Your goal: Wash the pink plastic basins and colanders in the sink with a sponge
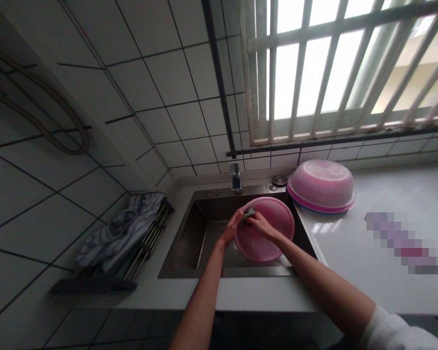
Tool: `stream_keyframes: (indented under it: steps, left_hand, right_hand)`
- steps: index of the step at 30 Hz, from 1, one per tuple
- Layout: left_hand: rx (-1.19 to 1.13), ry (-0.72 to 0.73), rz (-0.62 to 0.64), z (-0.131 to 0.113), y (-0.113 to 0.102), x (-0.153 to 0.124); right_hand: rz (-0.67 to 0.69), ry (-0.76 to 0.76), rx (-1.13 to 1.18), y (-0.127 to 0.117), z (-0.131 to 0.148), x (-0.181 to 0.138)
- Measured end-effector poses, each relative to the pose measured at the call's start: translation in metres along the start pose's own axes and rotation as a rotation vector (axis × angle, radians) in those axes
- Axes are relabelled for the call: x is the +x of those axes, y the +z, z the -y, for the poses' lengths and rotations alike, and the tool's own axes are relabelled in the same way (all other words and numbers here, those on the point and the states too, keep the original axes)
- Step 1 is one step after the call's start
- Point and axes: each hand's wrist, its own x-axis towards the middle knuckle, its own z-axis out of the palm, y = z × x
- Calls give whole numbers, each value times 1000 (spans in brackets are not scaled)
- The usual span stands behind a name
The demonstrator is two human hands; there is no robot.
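Observation:
A pink plastic basin [277, 228] is tilted inside the steel sink [186, 238]. My left hand [232, 227] is closed around its left rim. Pressed to the inside of that same rim is a small grey-green scrubbing cloth or sponge [248, 213], gripped in the fingers of my right hand [261, 226]. Both hands are close together at the basin's upper left. Behind them stands a chrome faucet [235, 176]; whether water runs from it I cannot tell.
Upside-down pink strainer baskets or basins [321, 182] are stacked on the counter right of the sink. A blurred-out object [405, 243] lies nearer me. On the left, striped grey cloth [120, 228] hangs over a metal rack [151, 240]. A barred window [336, 73] is above the counter.

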Motion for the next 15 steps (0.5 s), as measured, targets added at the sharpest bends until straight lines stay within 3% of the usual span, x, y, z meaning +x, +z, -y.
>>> stream_keyframes:
  steps: [2,3,7,9,13,15]
  left_hand:
    - [19,20,-3,-1,-1,-1]
    - [26,28,-8,-2,-1,-1]
    - [14,27,3,0,0,0]
    - [16,14,11,1,0,0]
    - [58,28,22,2,-1,0]
    - [75,47,24,1,-2,0]
  right_hand:
    - [128,-28,-22,8,-1,-2]
    - [123,-33,-31,10,-1,-3]
    - [-203,5,-90,-2,-1,0]
    - [-242,8,-111,-6,-2,1]
    - [59,-63,-165,4,-2,-3]
    - [122,-96,-197,9,-1,-5]
